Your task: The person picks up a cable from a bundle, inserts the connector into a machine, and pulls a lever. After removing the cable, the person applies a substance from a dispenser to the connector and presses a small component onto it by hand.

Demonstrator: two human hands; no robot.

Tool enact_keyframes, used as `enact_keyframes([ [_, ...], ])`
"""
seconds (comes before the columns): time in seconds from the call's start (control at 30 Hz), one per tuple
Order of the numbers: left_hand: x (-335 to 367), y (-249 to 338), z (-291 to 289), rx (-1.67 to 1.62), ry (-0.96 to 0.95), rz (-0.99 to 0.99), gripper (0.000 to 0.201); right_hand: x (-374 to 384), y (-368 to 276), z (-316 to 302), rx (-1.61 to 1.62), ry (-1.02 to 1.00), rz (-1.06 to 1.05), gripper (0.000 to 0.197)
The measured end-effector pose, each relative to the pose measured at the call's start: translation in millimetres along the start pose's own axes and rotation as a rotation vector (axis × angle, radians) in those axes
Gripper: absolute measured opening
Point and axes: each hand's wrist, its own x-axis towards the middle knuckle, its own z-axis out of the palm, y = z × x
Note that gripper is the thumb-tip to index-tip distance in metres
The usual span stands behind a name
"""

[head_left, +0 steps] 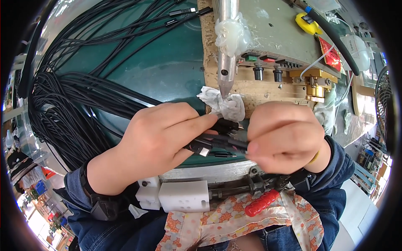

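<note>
My left hand (157, 140) is closed around black cable ends with USB plugs (200, 149), held above the near edge of the green table. Dark plug housings (228, 125) stick out beyond its fingertips. From the right, my right hand (287, 138) is curled shut, thumb and fingers pinching the end of a black cable plug (232, 144) that spans between the hands and is slightly smeared by motion. Just beyond the fingers, a crumpled white tissue (226, 106) sits under the tip of a metal nozzle (226, 83). Another plug (222, 154) lies on the table below the hands.
A thick bundle of black cables (67, 108) covers the left side. More cable ends (180, 16) lie at the back. Right of the nozzle stands a control box (268, 62) with knobs and buttons. Nearest me are a white plastic block (184, 196) and a red-handled clamp (261, 203).
</note>
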Motion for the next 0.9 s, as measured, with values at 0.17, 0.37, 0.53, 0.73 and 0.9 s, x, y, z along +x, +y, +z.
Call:
enact_keyframes([
  [0.17,-3,8,4,0.043,0.081,0.016,0.038,-1,5,2,-0.057,-0.013,0.071,0.017],
  [0.37,-1,8,-4,0.046,0.012,0.064,0.034,1,7,1,-0.018,-0.084,0.123,0.014],
  [0.53,-4,4,2,0.122,0.067,0.042,0.032,-3,9,5,0.083,-0.03,0.347,0.011],
  [0.73,-4,2,3,0.296,0.005,-0.043,0.032,0,12,14,0.583,0.245,0.792,0.011],
  [0.9,-4,1,4,0.394,0.057,-0.001,0.034,4,11,13,0.662,0.278,0.749,0.012],
])
